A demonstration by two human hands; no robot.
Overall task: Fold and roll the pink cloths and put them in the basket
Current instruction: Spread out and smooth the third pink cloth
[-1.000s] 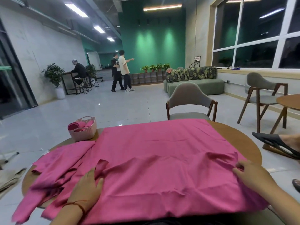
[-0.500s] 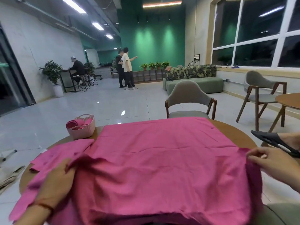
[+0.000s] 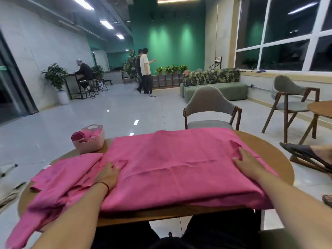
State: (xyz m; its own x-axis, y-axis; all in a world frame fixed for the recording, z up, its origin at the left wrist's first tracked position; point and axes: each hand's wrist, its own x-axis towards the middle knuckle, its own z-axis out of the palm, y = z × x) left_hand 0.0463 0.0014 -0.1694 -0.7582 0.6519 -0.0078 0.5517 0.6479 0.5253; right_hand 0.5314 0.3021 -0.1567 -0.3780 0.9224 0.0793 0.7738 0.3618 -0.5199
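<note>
A large pink cloth [image 3: 176, 159], folded over once, lies flat across the round wooden table [image 3: 280, 159]. My left hand [image 3: 107, 174] presses flat on its left edge. My right hand [image 3: 248, 163] presses flat on its right part, fingers straight. More pink cloths [image 3: 59, 184] lie in a loose heap on the table's left side and hang over the near edge. A pink basket [image 3: 89, 141] stands at the table's far left with rolled pink cloths inside.
A grey chair [image 3: 210, 106] stands just behind the table. Another chair [image 3: 291, 99] and a second table [image 3: 321, 109] are at the right. A person's sandalled foot [image 3: 309, 153] rests near the right edge. People stand far back in the room.
The near half of the cloth was lifted and folded over towards the far side. Both hands let go of its edge and now lie flat on the folded cloth.
</note>
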